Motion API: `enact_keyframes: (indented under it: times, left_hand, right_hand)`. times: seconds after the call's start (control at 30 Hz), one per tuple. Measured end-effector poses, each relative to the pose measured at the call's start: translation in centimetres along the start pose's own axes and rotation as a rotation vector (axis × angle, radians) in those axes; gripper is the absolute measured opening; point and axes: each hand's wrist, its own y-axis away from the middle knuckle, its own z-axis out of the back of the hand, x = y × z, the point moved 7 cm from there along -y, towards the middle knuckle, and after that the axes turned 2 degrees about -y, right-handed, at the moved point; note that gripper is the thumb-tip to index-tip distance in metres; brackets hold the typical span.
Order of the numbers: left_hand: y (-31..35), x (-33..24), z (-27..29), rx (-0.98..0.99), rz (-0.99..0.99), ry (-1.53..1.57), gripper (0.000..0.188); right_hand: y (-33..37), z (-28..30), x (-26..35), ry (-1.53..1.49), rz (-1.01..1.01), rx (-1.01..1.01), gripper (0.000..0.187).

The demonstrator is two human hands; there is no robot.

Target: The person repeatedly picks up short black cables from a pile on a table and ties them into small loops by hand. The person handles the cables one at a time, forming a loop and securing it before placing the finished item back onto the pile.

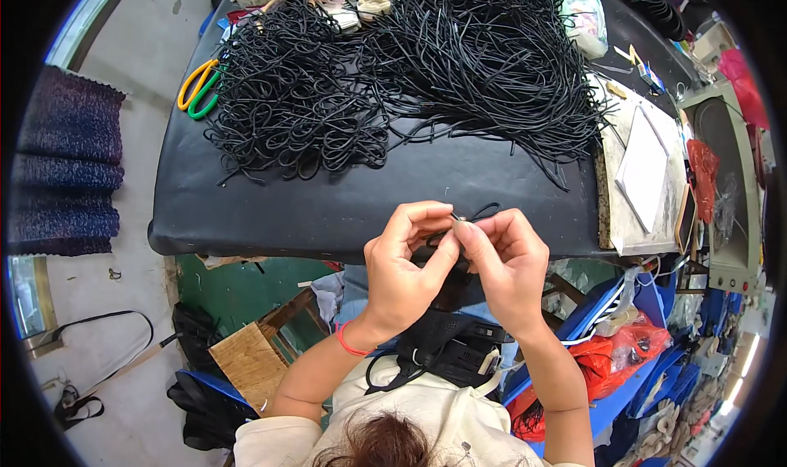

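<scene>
My left hand (414, 258) and my right hand (504, 262) meet over the front edge of the black-covered table, both with thumb and fingers pinched together. Between their fingertips runs a thin black cord (487, 211), with a small loop of it showing just beyond the right fingers. How the cord lies inside the pinch is mostly hidden. Farther back on the table, a heap of looped black cords (299, 98) lies at the left. A larger pile of straighter black cords (500, 65) spreads beside it toward the right.
Scissors with yellow and green handles (199, 90) lie by the left heap. At the table's right side sits a board with white paper (643, 168). Below on the right are red plastic bags (627, 348) in a blue container. A wooden stool (250, 364) stands at lower left.
</scene>
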Motion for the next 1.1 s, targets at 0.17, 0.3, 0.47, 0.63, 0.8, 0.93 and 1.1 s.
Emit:
enact_keyframes:
  times: [0.17,0.3,0.47,0.63,0.8,0.93,1.1]
  left_hand:
    - [-0.2,-0.1,0.3,0.124,0.115,-0.011,0.028]
    - [-0.2,0.3,0.0,0.272,0.277,0.034,0.028]
    - [0.2,0.9,-0.6,0.354,0.313,-0.018,0.018]
    - [0.2,0.9,-0.6,0.361,0.363,-0.028,0.017]
    - [0.6,1.7,-0.8,0.470,0.546,-0.073,0.017]
    - [1.2,2.0,-1.5,0.456,0.614,0.189,0.017]
    - [1.4,1.5,-1.7,0.389,0.581,0.318,0.014]
  right_hand:
    - [-1.2,-0.1,-0.2,0.011,0.031,0.176,0.018]
    - [-1.1,-0.4,-0.7,-0.223,-0.142,0.262,0.018]
    - [-1.0,-0.2,-1.4,-0.328,-0.197,0.122,0.014]
    - [-0.8,-0.1,-2.0,-0.415,-0.358,0.179,0.017]
    - [-0.7,0.0,-1.1,-0.231,-0.197,0.167,0.020]
    - [-0.4,0.4,-1.4,-0.183,-0.142,0.096,0.018]
    - [-0.5,0.3,-0.8,-0.165,-0.103,0.060,0.016]
